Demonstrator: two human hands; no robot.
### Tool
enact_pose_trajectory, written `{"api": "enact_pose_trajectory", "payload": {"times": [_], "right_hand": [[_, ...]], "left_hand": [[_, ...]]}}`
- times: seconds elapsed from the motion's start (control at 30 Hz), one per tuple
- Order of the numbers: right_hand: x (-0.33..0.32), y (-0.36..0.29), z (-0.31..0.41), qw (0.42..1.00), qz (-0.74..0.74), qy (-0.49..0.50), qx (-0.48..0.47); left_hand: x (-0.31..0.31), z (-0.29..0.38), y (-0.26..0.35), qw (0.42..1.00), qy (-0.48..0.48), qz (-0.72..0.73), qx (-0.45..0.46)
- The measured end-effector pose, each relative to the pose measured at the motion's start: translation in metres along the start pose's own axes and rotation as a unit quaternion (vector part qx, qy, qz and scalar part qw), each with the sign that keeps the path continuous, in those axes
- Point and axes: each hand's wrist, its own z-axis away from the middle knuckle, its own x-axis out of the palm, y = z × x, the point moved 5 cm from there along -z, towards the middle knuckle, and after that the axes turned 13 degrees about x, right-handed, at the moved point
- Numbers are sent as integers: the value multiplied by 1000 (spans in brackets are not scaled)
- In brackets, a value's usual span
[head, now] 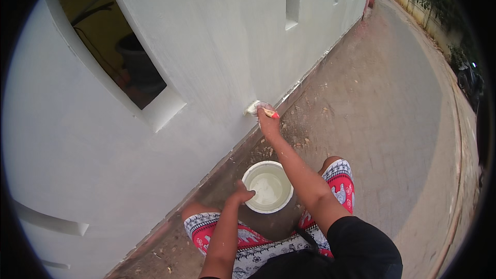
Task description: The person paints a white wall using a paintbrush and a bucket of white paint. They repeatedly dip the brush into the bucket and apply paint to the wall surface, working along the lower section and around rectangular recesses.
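Observation:
In my right hand [268,120] is a paintbrush [271,113] with a wooden, red-ended handle. Its bristles, loaded with white paint, press against the lower part of the white wall [217,66], just above the base. My left hand [243,193] grips the rim of a white bucket [287,200] with the thumb over the edge. Pale paint [267,188] lies inside the bucket, which is between my knees. The fingers on the bucket's outer side are mostly hidden.
Narrow slots [292,0] pierce the wall, and a larger opening [128,54] shows a dark tub [137,60] behind it. Dry leaves [306,140] lie along the wall's foot. A paved lane [395,124] runs on the right, with a motorcycle [469,81] at its far edge.

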Motion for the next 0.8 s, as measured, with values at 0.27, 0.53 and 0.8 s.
{"api": "enact_pose_trajectory", "payload": {"times": [0.27,0.53,0.8], "right_hand": [[37,-216,22,940,-158,-219,-211],[2,62,-10,984,-129,-104,65],[-20,34,-28,996,-58,-45,46]], "left_hand": [[0,2,0,999,-1,33,-5],[5,-11,-16,999,30,-13,15],[3,-16,-23,999,33,-32,13]]}}
